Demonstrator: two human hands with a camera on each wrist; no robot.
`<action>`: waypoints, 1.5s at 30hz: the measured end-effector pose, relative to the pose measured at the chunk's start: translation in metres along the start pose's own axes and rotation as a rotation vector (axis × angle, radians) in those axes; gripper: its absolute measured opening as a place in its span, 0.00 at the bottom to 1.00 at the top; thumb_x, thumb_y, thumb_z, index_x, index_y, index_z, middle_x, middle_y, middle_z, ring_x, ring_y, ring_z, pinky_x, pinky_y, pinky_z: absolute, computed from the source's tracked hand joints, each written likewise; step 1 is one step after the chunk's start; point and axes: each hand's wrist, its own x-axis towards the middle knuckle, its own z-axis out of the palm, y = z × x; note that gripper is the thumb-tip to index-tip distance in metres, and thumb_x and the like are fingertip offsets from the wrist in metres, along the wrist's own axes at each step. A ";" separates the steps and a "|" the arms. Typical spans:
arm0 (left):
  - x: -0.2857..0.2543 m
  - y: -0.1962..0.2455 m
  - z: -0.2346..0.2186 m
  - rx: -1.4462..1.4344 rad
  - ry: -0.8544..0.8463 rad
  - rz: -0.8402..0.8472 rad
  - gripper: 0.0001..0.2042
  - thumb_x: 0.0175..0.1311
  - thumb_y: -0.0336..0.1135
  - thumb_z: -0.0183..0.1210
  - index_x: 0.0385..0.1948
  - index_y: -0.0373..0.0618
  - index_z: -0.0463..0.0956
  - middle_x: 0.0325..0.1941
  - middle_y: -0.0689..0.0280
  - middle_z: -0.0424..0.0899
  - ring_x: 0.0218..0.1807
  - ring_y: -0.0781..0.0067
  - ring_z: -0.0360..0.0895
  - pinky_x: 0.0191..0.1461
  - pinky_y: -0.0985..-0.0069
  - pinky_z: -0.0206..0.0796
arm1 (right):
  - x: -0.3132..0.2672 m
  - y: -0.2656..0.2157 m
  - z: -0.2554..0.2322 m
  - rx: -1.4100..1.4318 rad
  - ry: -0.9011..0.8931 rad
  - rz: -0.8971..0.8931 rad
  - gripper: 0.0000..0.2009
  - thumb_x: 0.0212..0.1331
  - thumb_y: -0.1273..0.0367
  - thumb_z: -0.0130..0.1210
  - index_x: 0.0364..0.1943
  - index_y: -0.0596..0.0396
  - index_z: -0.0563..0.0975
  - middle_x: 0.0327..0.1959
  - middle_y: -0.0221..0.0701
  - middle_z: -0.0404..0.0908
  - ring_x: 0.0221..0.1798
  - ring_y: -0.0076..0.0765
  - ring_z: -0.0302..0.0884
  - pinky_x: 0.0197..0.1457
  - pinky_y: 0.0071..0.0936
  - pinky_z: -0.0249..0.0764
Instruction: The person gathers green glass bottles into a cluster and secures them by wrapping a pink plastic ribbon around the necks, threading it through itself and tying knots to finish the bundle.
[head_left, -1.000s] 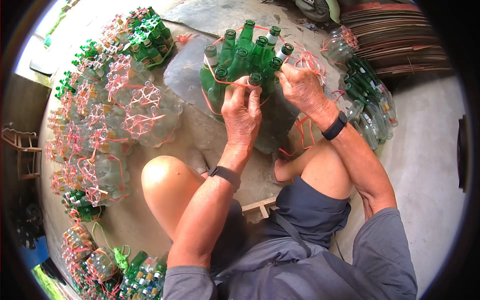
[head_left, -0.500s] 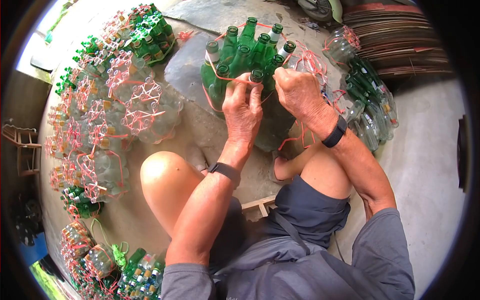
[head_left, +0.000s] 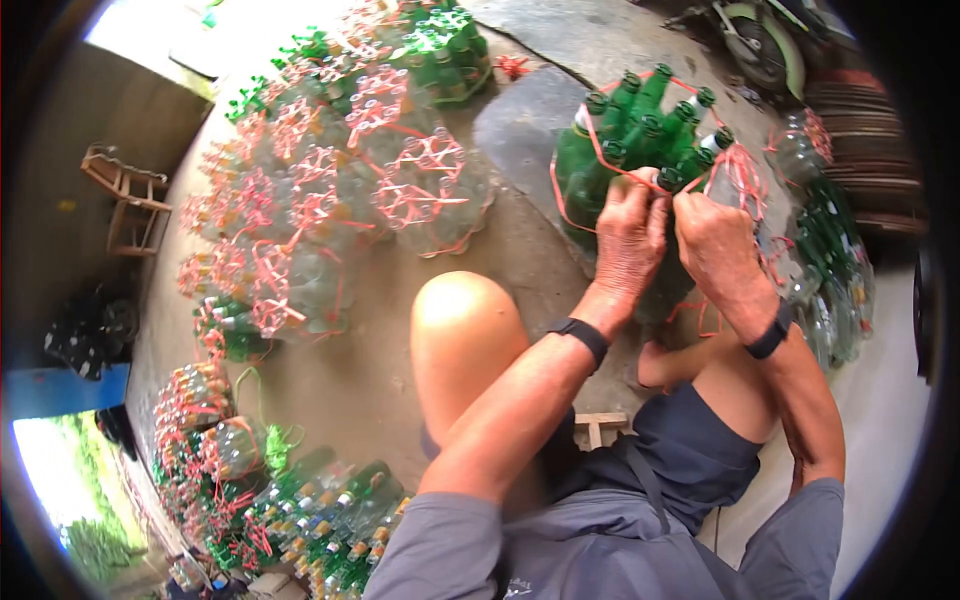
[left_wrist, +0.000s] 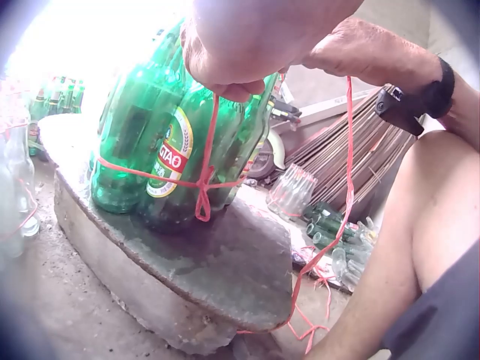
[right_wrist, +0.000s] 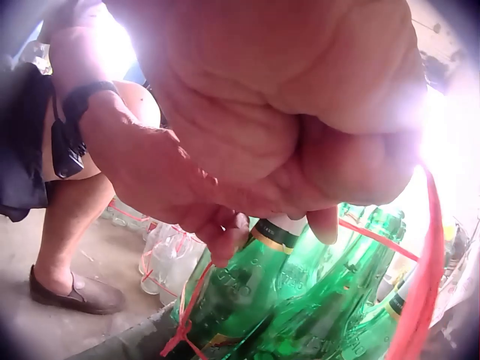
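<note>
The left hand (head_left: 632, 228) is at the neck of the nearest bottle in the group of green bottles (head_left: 590, 165), and its fingers are bent, pinching the red string (left_wrist: 351, 142). The right hand (head_left: 716, 240) is just beside, to the right of the left fingers; its fingers are curled closed around the same string, and a length of it comes out from the edge of this hand and hangs down. The exact contact of both fingertips I cannot tell, because in the wrist views the palms cover it

The green bottles stand upright below and beyond the fingers, on a stone slab (left_wrist: 232, 262). The string goes around their necks and also around their bodies, where a small knot (left_wrist: 202, 196) lies below the left fingers. Behind it, a label (left_wrist: 171, 154) is partly hidden by the curve of the glass. Well apart to the left of the fingers there are many clear bottles (head_left: 425, 190) tied in bundles, with their far ones blurred by strong light
</note>
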 end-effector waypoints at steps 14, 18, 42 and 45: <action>-0.003 0.000 -0.006 0.007 -0.084 -0.074 0.22 0.67 0.21 0.59 0.64 0.39 0.78 0.59 0.48 0.83 0.56 0.46 0.85 0.58 0.60 0.78 | 0.017 -0.012 -0.015 0.020 -0.110 -0.039 0.04 0.60 0.71 0.59 0.32 0.58 0.80 0.28 0.43 0.86 0.32 0.53 0.90 0.35 0.47 0.85; -0.003 0.001 -0.006 -0.003 -0.094 -0.087 0.23 0.67 0.24 0.61 0.65 0.41 0.78 0.61 0.48 0.82 0.58 0.47 0.85 0.59 0.62 0.78 | 0.025 -0.013 -0.023 0.119 -0.150 -0.004 0.07 0.59 0.71 0.59 0.32 0.62 0.81 0.28 0.48 0.87 0.34 0.56 0.90 0.36 0.50 0.85; 0.000 0.005 -0.001 -0.046 -0.008 -0.113 0.15 0.73 0.42 0.66 0.43 0.36 0.82 0.39 0.45 0.83 0.43 0.36 0.82 0.48 0.51 0.74 | 0.103 0.013 -0.047 0.172 -0.421 -0.331 0.07 0.43 0.73 0.64 0.24 0.64 0.83 0.27 0.53 0.83 0.35 0.64 0.86 0.40 0.51 0.80; 0.002 0.008 -0.002 -0.030 -0.014 -0.105 0.16 0.73 0.43 0.66 0.44 0.36 0.82 0.40 0.46 0.83 0.42 0.37 0.82 0.47 0.52 0.74 | 0.111 0.017 -0.042 0.254 -0.351 -0.338 0.06 0.43 0.72 0.64 0.23 0.62 0.82 0.26 0.51 0.83 0.34 0.63 0.84 0.38 0.52 0.77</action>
